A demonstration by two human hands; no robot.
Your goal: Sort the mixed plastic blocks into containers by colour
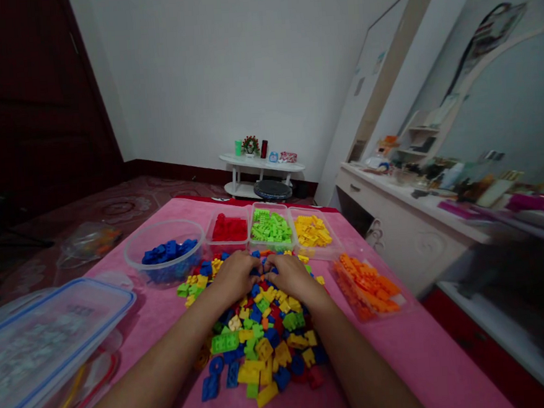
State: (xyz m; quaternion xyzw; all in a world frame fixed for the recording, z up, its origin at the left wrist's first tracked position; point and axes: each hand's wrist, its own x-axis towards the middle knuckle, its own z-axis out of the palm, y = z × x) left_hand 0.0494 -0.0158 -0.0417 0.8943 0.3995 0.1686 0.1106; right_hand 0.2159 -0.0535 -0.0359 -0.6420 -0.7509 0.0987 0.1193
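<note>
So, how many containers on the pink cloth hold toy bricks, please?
5: round blue-brick tub at left; red-brick box, green-brick box and yellow-brick box along the back; orange-brick box at right.

No text or number can be read; the greyish patch (79, 311) on the blue-rimmed lid (30, 348) at the counter's (386, 370) left edge is too blurred.

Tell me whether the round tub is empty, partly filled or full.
Partly filled: blue bricks lie heaped inside the round tub, while its clear wall shows bare at the left.
</note>
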